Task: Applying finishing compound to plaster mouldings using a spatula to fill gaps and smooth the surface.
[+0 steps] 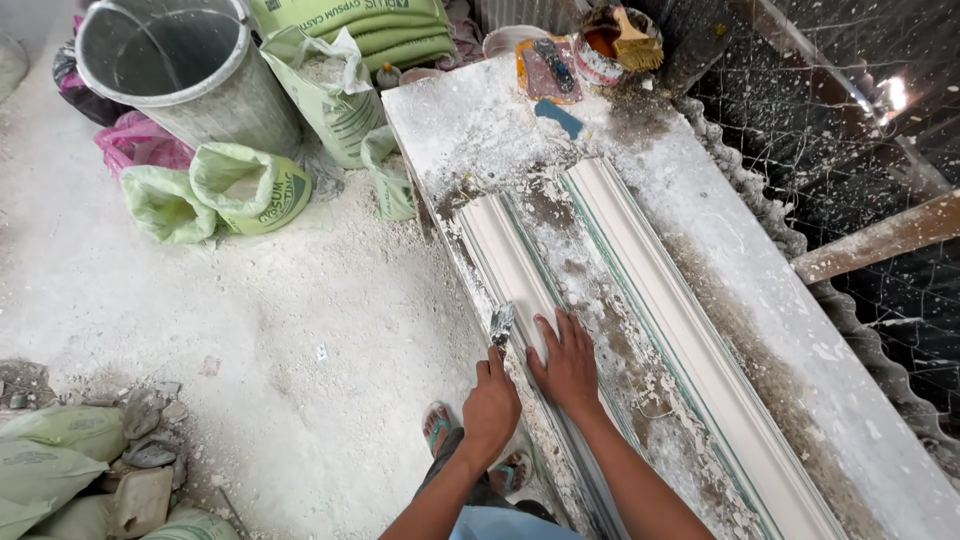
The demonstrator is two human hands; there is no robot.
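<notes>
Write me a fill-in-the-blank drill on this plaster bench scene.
1. The left hand holds a small ____ against the near moulding.
2. The right hand lies ____ on that moulding.
3. The grey bucket stands on the ____.

Missing words: scraper; flat; floor

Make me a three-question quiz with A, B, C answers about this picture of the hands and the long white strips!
1. Where does the right hand rest?
A. in the bucket
B. flat on the nearer white moulding
C. on a green sack

2. How many long white mouldings lie on the table?
A. one
B. two
C. five

3. What is the left hand doing?
A. gripping a small scraper
B. hanging empty
C. lifting the bucket

Answers: 1 B, its spread fingers lie on the strip. 2 B, the nearer one and the farther moulding lie side by side. 3 A, its fingers close round the tool at the strip's edge.
</notes>
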